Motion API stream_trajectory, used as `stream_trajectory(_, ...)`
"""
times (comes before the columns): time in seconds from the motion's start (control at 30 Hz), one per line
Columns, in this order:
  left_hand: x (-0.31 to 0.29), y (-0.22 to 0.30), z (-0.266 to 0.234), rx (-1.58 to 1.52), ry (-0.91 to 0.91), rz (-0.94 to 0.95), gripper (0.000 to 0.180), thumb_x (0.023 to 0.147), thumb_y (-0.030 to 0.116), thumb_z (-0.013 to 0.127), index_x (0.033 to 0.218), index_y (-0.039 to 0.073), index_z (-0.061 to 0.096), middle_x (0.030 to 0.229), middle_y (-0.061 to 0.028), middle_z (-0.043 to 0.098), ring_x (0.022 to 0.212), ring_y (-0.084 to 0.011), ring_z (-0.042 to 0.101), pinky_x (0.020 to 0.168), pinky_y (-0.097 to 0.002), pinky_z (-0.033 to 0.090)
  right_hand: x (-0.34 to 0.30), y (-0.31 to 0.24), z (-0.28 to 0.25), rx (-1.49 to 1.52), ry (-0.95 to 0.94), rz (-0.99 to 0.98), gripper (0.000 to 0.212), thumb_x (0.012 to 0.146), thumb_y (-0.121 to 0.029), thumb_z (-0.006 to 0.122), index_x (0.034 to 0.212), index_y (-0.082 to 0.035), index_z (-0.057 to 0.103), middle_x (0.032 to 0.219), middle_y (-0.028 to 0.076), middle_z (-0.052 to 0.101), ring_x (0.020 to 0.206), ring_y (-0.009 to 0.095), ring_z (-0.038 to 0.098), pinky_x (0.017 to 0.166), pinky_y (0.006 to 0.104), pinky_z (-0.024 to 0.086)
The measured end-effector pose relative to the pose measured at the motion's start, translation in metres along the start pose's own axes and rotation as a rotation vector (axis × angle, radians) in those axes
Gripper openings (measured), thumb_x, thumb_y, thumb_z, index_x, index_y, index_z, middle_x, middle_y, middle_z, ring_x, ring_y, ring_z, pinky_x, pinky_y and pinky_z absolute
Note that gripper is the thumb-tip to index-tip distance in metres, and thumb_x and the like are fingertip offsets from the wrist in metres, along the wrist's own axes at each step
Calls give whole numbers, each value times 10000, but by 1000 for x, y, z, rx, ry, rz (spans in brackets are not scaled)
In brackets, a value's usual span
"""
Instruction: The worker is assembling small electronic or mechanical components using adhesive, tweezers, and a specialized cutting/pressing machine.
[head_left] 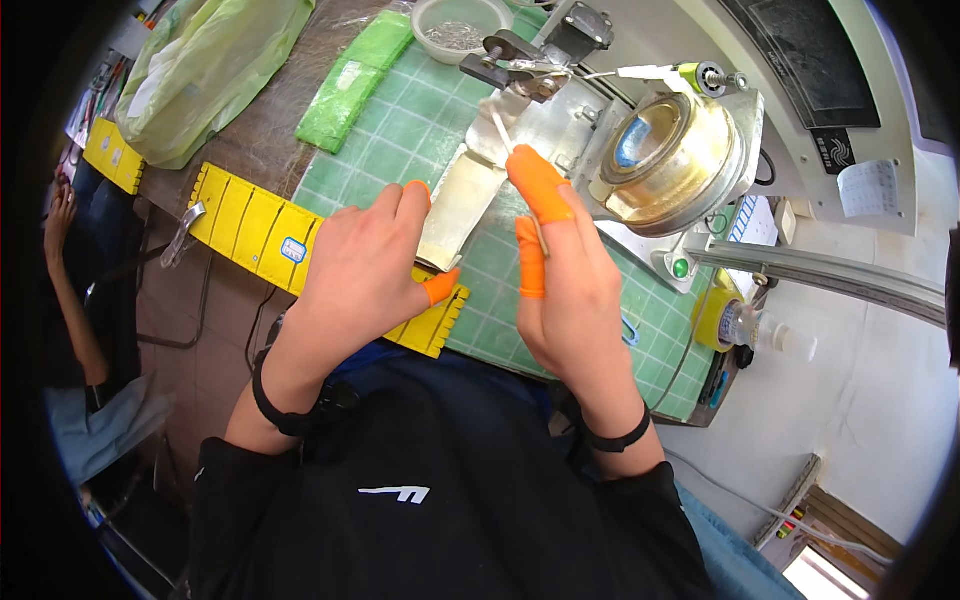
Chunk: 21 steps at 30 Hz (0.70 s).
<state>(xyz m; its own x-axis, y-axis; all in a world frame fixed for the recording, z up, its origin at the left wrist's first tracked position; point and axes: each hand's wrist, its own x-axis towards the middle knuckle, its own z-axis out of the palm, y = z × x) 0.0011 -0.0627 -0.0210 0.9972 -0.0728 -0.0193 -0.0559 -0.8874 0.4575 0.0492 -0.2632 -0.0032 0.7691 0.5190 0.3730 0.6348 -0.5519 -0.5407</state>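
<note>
My right hand (575, 275), with orange finger covers on its thumb and index finger, pinches a thin stick with a white tip (501, 128), which looks like a cotton swab. The tip points up toward a pale metal plate under the machine's arm. My left hand (365, 260) is beside a cream-coloured chute (463, 208). Its covered thumb and index finger are apart at the chute's near left side, with nothing visible between them. The other fingers are curled, their tips hidden. Right of the chute stands the machine's round brass-coloured drum (660, 165).
A white bowl (462, 28) of small metal pieces and a green packet (355, 80) lie at the back. Yellow strips (255, 230) line the green mat's (480, 330) near left edge. A yellow tape roll (712, 318) and clear bottle (760, 332) stand right. Another person's arm (75, 290) shows left.
</note>
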Motion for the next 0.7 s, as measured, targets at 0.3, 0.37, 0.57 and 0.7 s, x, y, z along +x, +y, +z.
stream_trajectory(0.3, 0, 0, 0, 8, -24, -22, 576, 718, 324, 883, 1056, 48, 507, 925, -138, 625, 768, -394, 642, 657, -470, 500, -7, -8, -16, -21, -55, 25, 410, 918, 30, 650, 1317, 79, 567, 1318, 314, 582, 1060, 457, 639, 943, 470, 521)
stream_trajectory(0.37, -1, 1, 0, 0, -37, -20, 578, 717, 324, 883, 1059, 49, 506, 927, -138, 625, 771, -394, 643, 659, -469, 500, -3, -2, -13, -23, -76, 47, 413, 917, 33, 653, 1319, 79, 567, 1314, 315, 584, 1061, 460, 638, 943, 472, 521)
stream_trajectory(0.57, 1, -2, 2, 5, -5, 11, 580, 716, 326, 884, 1056, 49, 503, 924, -136, 623, 749, -396, 639, 644, -466, 501, -10, -8, -17, -12, -56, 93, 382, 995, 45, 566, 1376, 12, 570, 1346, 235, 635, 1205, 407, 647, 990, 416, 526)
stream_trajectory(0.7, 0, 3, 1, 3, -3, 10, 582, 713, 328, 883, 1051, 49, 501, 919, -141, 617, 739, -399, 636, 635, -469, 498, -6, -8, -17, -50, -28, 118, 381, 1001, 32, 570, 1381, 13, 563, 1371, 245, 619, 1222, 416, 635, 994, 425, 525)
